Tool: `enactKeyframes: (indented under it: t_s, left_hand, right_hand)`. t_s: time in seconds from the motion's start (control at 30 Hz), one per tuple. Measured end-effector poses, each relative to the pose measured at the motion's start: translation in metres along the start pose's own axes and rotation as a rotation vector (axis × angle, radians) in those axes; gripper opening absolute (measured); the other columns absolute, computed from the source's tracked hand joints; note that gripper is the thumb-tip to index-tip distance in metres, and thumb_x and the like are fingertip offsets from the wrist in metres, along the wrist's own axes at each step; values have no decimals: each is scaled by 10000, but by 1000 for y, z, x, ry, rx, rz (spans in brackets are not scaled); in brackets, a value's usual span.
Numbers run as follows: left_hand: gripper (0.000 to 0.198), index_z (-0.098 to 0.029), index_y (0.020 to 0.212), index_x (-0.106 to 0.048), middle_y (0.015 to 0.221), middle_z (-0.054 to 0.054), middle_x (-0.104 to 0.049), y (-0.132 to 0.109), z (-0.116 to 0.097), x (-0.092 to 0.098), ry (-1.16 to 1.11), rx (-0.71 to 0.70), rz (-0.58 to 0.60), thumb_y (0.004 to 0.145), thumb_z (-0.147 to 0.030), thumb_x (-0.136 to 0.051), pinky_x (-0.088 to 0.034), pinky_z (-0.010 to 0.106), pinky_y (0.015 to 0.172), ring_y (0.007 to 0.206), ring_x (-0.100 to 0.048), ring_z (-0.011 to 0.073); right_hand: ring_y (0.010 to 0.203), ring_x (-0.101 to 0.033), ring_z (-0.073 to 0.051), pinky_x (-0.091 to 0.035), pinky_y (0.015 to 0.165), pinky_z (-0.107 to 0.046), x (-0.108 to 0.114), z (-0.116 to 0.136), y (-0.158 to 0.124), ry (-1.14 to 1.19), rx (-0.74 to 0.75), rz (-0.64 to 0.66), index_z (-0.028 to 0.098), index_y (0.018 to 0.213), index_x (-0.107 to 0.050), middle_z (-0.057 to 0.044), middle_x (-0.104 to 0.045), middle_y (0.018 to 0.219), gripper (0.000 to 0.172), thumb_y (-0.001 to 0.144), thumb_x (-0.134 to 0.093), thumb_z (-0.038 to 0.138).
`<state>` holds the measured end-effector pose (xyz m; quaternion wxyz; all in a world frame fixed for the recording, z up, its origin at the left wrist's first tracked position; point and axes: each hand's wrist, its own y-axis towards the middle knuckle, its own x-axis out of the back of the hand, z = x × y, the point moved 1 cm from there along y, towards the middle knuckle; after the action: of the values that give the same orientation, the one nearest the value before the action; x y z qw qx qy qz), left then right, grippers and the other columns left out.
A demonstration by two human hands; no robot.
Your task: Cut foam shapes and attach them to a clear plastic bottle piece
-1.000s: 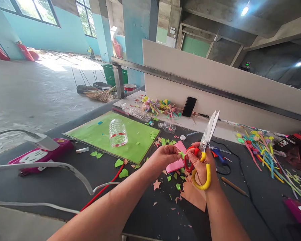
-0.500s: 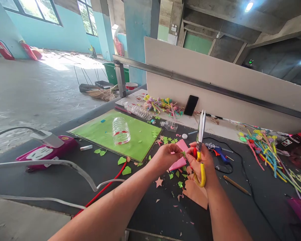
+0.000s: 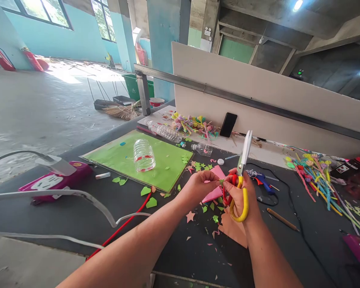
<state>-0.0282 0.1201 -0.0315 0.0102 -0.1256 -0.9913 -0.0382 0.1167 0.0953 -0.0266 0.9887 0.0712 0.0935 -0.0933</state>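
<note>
The left hand [image 3: 202, 184] pinches a small green paper piece [image 3: 221, 181] between thumb and fingertips, above the black tabletop [image 3: 175, 256], beside the right hand [image 3: 250, 196]. That hand's fingers wrap red-and-yellow-handled metal scissors [image 3: 241, 167], blades upward. Uneven pulling might tear the piece; a loosened grip might let the scissors swing against the left fingertips.

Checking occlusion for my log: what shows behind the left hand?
Behind the left hand, pink sheet material shows above and below; whether those parts join is hidden. Whatever else lies behind the hand is covered.
</note>
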Motion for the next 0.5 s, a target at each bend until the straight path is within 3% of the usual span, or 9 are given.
enactKeyframes:
  t_s: [0.13,0.33,0.5]
  left_hand:
    - [265,-140,846,-692,807,25,-672,-3,-3,-2,-273,39,23,695,-352,-739,-428,249,732,742,-571,125]
    - [300,-129,841,-690,831,33,-681,-4,5,-15,-504,90,95,636,-307,-819,-458,253,748,746,-601,121]
    - [316,-118,846,-677,818,41,-683,-6,11,-22,-589,81,59,638,-298,-833,-465,254,732,751,-613,129]
  right_hand:
    - [576,-616,-113,-533,526,-228,1,-2,0,131,-2,-54,264,933,-549,73,-605,730,348,686,-792,235]
    - [572,-620,-122,-533,532,-246,0,-13,-1,196,-7,-119,273,963,-526,69,-604,741,353,708,-769,252]
    - [578,-617,-128,-538,529,-253,2,-26,-1,155,-1,-165,274,995,-527,49,-620,763,352,733,-762,286]
